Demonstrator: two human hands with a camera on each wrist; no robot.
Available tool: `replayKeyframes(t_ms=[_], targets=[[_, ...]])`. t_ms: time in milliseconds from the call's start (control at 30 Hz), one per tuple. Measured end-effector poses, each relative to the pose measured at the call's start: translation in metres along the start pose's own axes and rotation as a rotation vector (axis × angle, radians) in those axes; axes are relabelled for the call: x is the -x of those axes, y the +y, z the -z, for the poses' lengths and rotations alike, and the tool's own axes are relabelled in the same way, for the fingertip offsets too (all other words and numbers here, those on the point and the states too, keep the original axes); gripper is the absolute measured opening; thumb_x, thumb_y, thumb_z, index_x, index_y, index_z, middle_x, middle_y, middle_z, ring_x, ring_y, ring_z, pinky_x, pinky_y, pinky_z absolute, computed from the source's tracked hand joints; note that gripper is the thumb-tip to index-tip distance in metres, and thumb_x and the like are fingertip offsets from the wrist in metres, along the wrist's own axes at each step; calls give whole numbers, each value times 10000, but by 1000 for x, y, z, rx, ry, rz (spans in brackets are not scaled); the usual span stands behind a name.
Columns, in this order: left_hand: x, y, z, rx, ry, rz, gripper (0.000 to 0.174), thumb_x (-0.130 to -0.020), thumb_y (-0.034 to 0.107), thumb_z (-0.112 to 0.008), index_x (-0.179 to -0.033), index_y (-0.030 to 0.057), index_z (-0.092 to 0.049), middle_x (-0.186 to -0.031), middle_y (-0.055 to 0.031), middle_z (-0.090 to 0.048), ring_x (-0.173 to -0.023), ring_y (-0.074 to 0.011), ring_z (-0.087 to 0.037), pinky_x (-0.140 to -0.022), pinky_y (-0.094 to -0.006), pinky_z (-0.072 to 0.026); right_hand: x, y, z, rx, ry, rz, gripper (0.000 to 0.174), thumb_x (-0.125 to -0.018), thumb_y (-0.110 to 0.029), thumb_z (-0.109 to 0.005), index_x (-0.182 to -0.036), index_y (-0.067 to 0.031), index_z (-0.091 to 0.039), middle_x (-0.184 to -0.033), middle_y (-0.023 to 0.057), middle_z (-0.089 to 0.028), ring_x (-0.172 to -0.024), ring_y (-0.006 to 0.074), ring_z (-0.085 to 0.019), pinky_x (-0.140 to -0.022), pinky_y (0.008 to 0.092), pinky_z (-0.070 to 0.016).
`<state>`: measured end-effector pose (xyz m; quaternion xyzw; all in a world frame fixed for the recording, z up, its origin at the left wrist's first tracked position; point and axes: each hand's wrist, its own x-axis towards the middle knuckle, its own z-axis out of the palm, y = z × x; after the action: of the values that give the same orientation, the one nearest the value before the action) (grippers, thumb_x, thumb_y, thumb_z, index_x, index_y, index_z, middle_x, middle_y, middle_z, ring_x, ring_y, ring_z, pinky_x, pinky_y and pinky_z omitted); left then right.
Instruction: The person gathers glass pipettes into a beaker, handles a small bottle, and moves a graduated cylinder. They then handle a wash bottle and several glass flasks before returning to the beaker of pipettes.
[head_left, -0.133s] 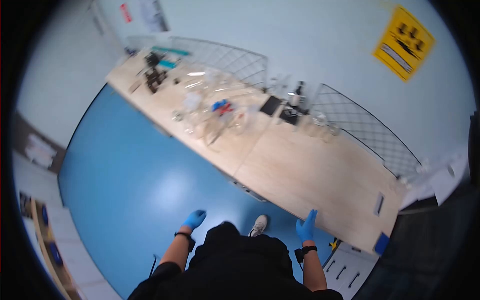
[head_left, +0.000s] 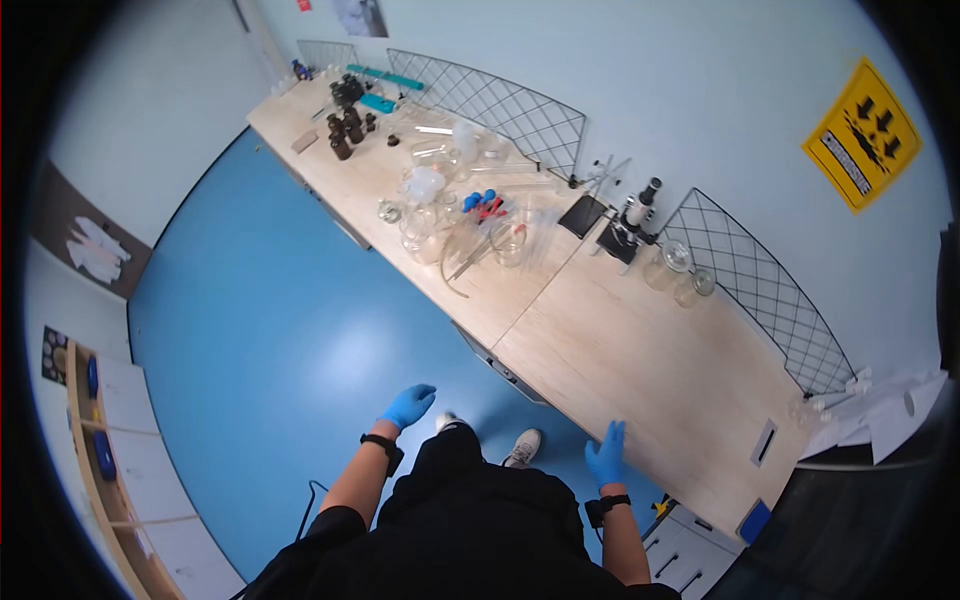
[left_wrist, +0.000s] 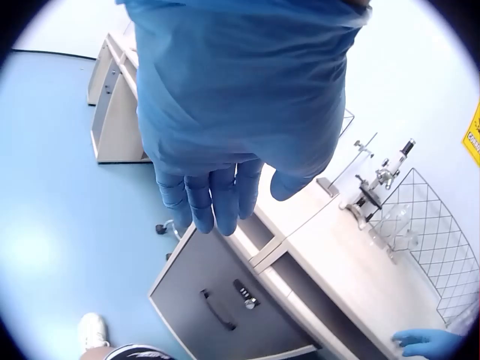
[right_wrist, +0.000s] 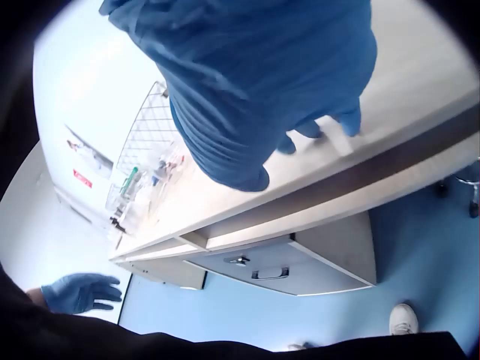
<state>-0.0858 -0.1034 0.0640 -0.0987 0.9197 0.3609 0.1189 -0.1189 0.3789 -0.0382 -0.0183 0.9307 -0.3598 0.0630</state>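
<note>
Both hands wear blue gloves and hold nothing. My left hand hangs over the blue floor, in front of the body; in the left wrist view its fingers point down, loosely straight. At the bench's front edge is my right hand, its fingers extended over the pale wooden top. The right wrist view shows that hand from behind, fingertips close over the bench surface. Nearest on the bench beyond it stand lidded glass jars and a microscope.
Glassware with red and blue pieces crowds the bench's middle. Brown bottles stand farther left. A wire rack lines the wall. Under the bench is a grey drawer cabinet. A blue pad lies at the right corner.
The head view has swung, so the bench sits farther right and looks sharper. My left hand has come slightly higher in view. A second shoe now shows.
</note>
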Motion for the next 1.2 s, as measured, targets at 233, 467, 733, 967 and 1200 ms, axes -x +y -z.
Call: replayKeyframes(t_ms=[233, 467, 733, 967, 1200], targets=[[-37, 60, -26, 286, -176, 26, 386, -924, 301, -534, -1178, 25, -625, -1136, -192, -652, -1054, -326, -619, -947, -372, -466, -16, -78, 65, 443, -803, -107, 586, -868, -382, -584, -1306, -2, -503, -1356, 296, -458, -1256, 433, -457, -1042, 479, -386], [-136, 28, 0, 222, -265, -138, 371, -918, 316, -552, -1150, 42, -645, -1114, -177, -652, -1042, -304, -621, -952, -370, -467, -77, -137, -10, 40, -592, -53, 552, -909, -383, -543, -1304, 0, -504, -1291, 224, -553, -1196, 370, -530, -1005, 424, -426], [-205, 13, 35, 56, -342, -210, 373, -895, 292, -562, -1165, 43, -622, -1159, -212, -612, -1065, -358, -594, -950, -407, -462, -140, -182, -76, 77, -380, -21, 525, -901, -344, -564, -1284, 10, -500, -1279, 254, -532, -1183, 406, -513, -990, 441, -431], [-232, -11, 4, -25, -238, -285, 339, -819, 209, -593, -1117, 47, -609, -1071, -223, -592, -1012, -406, -561, -897, -463, -468, -147, -171, -87, 58, -247, 50, 393, -874, -261, -587, -1176, -10, -565, -1110, 225, -554, -1046, 396, -546, -902, 458, -459], [-229, 8, 0, -96, -181, -245, 296, -814, 199, -596, -1067, 45, -604, -987, -195, -604, -969, -390, -571, -849, -463, -480, -151, -133, -90, -333, -246, -147, 243, -878, -167, -583, -1070, -29, -639, -1008, 169, -611, -938, 315, -599, -858, 369, -477]])
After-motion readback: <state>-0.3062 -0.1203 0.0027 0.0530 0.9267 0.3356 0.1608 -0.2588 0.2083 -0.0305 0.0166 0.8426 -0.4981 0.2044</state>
